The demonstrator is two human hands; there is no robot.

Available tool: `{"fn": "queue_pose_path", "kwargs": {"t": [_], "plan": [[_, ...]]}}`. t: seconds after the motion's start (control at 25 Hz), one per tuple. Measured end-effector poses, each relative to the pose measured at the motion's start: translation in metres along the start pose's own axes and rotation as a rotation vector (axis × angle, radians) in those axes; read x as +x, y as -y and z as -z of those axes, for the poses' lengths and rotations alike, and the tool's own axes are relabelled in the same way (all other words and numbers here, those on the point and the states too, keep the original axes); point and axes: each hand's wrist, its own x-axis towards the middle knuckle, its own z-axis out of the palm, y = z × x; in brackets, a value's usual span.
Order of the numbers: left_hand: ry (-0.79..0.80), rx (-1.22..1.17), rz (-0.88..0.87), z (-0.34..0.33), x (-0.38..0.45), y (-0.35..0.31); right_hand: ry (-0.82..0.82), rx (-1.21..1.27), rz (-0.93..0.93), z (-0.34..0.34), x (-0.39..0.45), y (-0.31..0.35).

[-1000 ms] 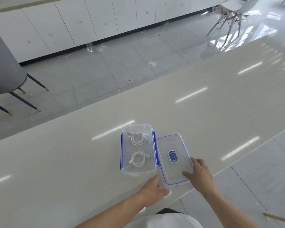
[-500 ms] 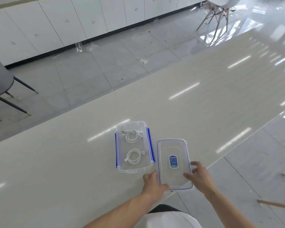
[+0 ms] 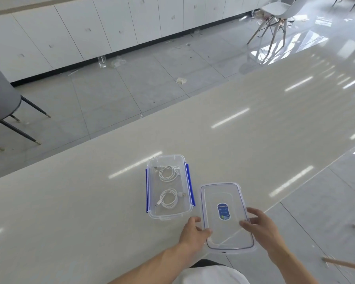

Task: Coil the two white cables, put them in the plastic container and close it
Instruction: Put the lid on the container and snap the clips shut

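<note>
A clear plastic container [image 3: 151, 187] with blue side latches stands open on the pale table. Two coiled white cables lie inside it, one at the far end [image 3: 167, 173] and one at the near end [image 3: 168, 199]. The clear lid [image 3: 223, 199], with a blue label in its middle, is to the right of the container, lifted and overhanging the table's near edge. My left hand [image 3: 194, 234] grips the lid's left edge. My right hand [image 3: 260, 226] grips its right edge, thumb on top.
The long glossy table [image 3: 254, 124] stretches to the far right. Its near edge runs diagonally just right of the lid. A grey chair [image 3: 0, 95] stands at the left and a white chair [image 3: 275, 11] at the far right, on a tiled floor with scraps.
Both hands have taken hold of the lid and lifted it off the table, drawing it toward me and slightly right. The container and cables have not moved.
</note>
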Motion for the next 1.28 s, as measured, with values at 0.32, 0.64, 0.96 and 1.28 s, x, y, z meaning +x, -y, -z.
{"fn": "queue_pose_path", "kwargs": {"t": [0.32, 0.64, 0.96, 1.28], "plan": [[0.031, -0.105, -0.133, -0.001, -0.019, -0.023, -0.003, 0.023, 0.136, 0.036, -0.014, 0.038], [-0.214, -0.072, -0.317, 0.083, -0.013, -0.048, 0.097, 0.012, 0.252, -0.012, 0.000, 0.099], [-0.381, 0.024, -0.291, 0.156, 0.006, -0.020, 0.133, -0.149, 0.382, -0.090, 0.019, 0.135], [-0.438, 0.104, -0.248, 0.174, 0.019, 0.006, 0.122, -0.322, 0.383, -0.130, 0.025, 0.126]]}}
